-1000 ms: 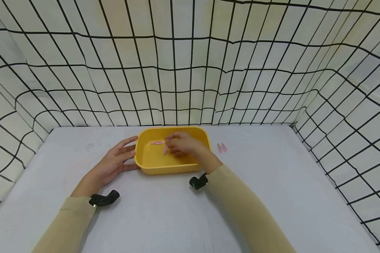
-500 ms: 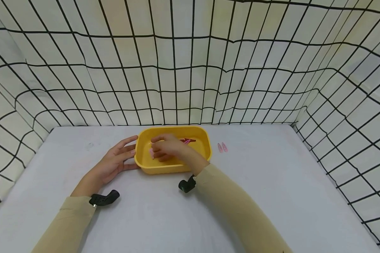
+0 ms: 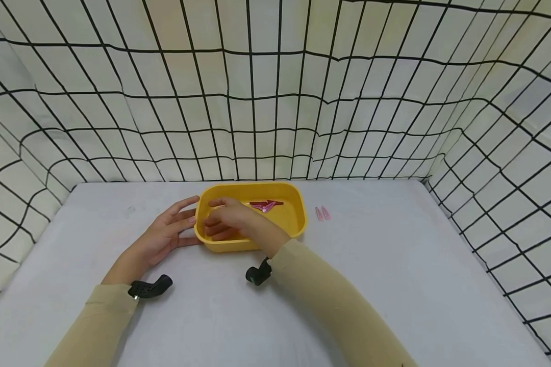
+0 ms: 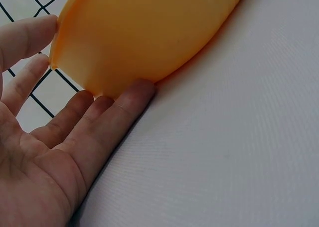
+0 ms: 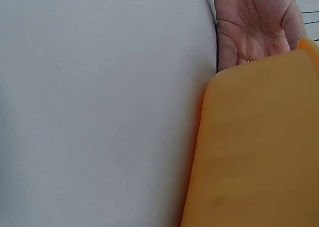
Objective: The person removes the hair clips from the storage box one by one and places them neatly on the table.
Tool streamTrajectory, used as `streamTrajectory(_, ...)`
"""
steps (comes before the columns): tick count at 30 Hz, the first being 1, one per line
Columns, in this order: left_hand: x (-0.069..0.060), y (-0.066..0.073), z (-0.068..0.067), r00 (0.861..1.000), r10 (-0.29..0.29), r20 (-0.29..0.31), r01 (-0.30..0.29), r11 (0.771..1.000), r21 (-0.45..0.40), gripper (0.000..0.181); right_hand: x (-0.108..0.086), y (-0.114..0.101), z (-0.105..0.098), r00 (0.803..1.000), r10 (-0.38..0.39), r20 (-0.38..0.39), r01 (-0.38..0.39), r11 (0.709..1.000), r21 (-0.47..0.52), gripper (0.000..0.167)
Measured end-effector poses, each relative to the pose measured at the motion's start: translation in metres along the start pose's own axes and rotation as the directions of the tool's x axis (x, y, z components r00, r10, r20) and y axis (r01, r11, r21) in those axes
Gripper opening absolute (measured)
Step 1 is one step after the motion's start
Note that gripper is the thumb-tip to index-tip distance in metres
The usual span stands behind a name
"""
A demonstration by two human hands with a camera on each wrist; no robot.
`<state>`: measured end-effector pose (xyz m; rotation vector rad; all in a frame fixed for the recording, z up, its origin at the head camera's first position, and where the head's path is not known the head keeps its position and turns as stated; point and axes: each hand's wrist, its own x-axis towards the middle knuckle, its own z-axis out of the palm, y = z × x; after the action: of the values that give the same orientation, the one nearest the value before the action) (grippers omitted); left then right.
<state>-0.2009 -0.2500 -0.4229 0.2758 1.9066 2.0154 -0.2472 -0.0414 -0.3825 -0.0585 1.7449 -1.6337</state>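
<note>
A yellow tray (image 3: pixel 298 214) stands on the white table. My left hand (image 3: pixel 165 233) rests against its left side with fingers spread, the fingertips touching the wall, as the left wrist view also shows at close range on the tray (image 4: pixel 149 33). Inside the tray's left part is my right hand (image 3: pixel 227 219), thumb and fingers bent downward; whether they pinch anything is hidden. Behind the right forearm, red and pink hair clips (image 3: pixel 267 205) lie on the tray floor. The right wrist view shows the tray's outer wall (image 5: pixel 259 142) and the left hand (image 5: pixel 256 25).
Two light pink hair clips (image 3: pixel 322 213) lie side by side on the table, right of the tray. Black netting (image 3: pixel 275 97) over pale cloth borders the table at the back and both sides. The white tabletop (image 3: pixel 211 311) extends toward me.
My right hand has moved left inside the tray, uncovering the red and pink clips and covering the light pink ones on the left. My left hand has stayed put.
</note>
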Motion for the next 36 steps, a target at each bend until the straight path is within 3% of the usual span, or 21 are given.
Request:
streamTrajectory(6,-0.001,0.001,-0.001,1.0,-0.007,-0.011,0.007,1.0,0.012,0.058,0.005,0.001,0.005,1.0,0.008,0.008,-0.008,0.999,0.035,0.053)
streamTrajectory(15,-0.004,0.001,-0.005,1.0,0.0,-0.011,0.0,1.0,0.003,0.057,0.008,0.003,0.015,0.999,-0.02,-0.037,0.017,0.995,-0.102,0.057)
streamTrajectory(22,-0.002,-0.003,-0.005,1.0,-0.001,0.006,0.001,1.0,-0.027,0.057,0.004,0.004,0.007,0.991,-0.066,-0.115,0.047,0.986,-0.157,0.051)
streamTrajectory(29,0.0,-0.004,-0.003,1.0,-0.003,0.005,0.004,1.0,-0.027,0.057,-0.017,-0.005,-0.015,0.996,-0.088,-0.029,0.088,0.996,-0.003,0.054)
streamTrajectory(36,0.001,-0.003,-0.002,1.0,0.001,-0.004,-0.001,1.0,-0.027,0.057,-0.041,-0.01,-0.041,0.981,-0.194,0.004,0.193,0.979,0.069,0.056)
